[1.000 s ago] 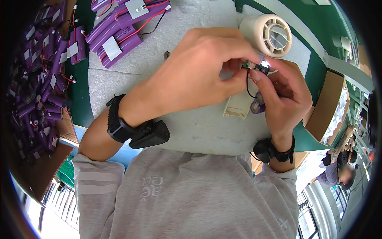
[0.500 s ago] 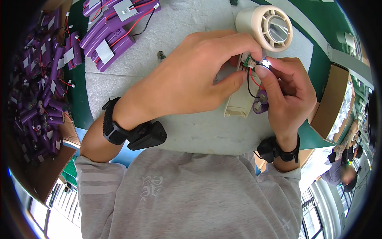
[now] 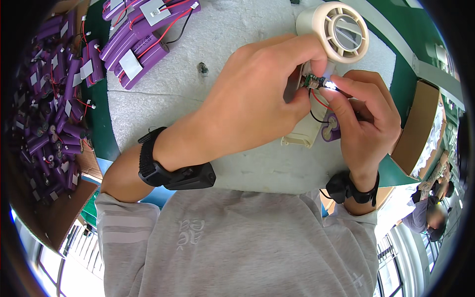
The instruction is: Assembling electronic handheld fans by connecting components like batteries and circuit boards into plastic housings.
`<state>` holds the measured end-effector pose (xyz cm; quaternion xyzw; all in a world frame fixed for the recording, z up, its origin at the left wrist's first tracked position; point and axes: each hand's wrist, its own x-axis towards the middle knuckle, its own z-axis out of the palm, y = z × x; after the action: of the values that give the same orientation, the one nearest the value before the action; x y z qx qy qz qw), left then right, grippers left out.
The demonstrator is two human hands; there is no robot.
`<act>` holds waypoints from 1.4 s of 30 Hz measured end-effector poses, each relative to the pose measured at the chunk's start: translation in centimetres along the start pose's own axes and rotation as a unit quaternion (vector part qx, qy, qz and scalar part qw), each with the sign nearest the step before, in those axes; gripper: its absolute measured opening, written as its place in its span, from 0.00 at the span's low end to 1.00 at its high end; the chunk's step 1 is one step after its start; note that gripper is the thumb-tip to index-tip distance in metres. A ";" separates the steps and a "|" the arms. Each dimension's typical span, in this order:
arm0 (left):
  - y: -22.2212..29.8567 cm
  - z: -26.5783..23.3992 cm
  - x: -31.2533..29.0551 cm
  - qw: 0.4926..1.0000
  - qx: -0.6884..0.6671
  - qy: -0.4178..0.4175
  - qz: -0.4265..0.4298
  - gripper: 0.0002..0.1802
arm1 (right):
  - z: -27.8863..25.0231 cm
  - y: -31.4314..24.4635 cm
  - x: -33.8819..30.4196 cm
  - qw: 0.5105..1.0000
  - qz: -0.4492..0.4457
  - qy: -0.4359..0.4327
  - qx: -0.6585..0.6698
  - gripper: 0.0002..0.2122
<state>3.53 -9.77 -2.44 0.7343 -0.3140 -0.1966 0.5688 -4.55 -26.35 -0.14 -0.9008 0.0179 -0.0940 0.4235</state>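
Observation:
At the upper right of the work surface lies a cream handheld fan (image 3: 346, 32), its round grille facing up and its opened handle (image 3: 299, 134) pointing toward me. My left hand (image 3: 247, 96) reaches over the handle, thumb and forefinger closed about a small green circuit board (image 3: 311, 81). My right hand (image 3: 371, 111) pinches a small brightly lit piece (image 3: 329, 85) against the board's right side; glare hides its exact kind. Red and black wires run down from the board toward a purple battery cell (image 3: 330, 129) beside the handle. Fingers cover part of the handle's inside.
White foam sheet (image 3: 163, 106) covers the green table. Purple battery packs (image 3: 141, 47) with wires lie on it at the upper left. A carton (image 3: 74, 213) full of similar packs (image 3: 49, 133) stands left; another open carton (image 3: 418, 128) stands right. A person (image 3: 425, 215) is at the far right.
Both hands have shifted slightly right, along with the fan, circuit board and battery cell. The grips look the same, and the small piece stays lit.

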 end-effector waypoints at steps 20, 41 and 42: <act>-0.2 -0.2 -0.2 1.000 0.001 -0.006 0.005 0.16 | 0.1 -0.5 0.3 0.997 -0.047 0.023 -0.059 0.09; -0.3 -0.5 -0.2 1.000 0.001 -0.022 0.019 0.18 | 0.5 -0.9 0.1 0.991 -0.064 0.041 -0.110 0.11; -0.3 -0.6 -0.2 0.999 -0.001 -0.028 0.016 0.18 | 0.5 -0.9 0.1 0.991 -0.062 0.041 -0.110 0.11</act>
<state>3.82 -9.16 -2.62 0.7232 -0.3410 -0.2085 0.5632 -4.38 -25.40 0.31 -0.9368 -0.0102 -0.1546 0.3137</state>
